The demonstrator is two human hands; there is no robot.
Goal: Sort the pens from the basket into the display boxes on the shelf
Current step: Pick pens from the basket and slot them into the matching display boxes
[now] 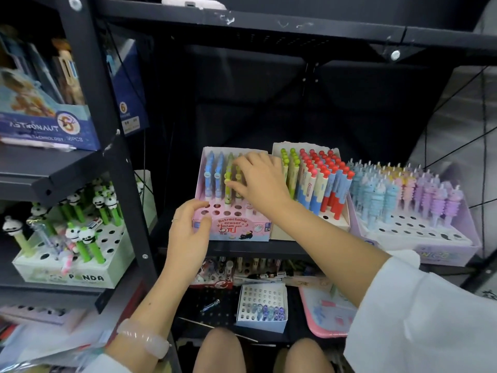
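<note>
Head view: your left hand [188, 227] gripped the pink box [231, 227] corner; right hand [262, 181] pinched a green pen [229, 179] beneath its fingertips; seating it upright seemed wise.

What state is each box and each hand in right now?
pink eraser-pen box: partly filled, front holes empty
cream box: nearly full of green-topped and red-topped pens
lilac box: back rows filled, front holes empty
panda box: partly filled, some pens leaning
small white box: mostly empty, a few pens in front row
left hand: grips the pink box's corner
right hand: fingers on a green pen
</note>
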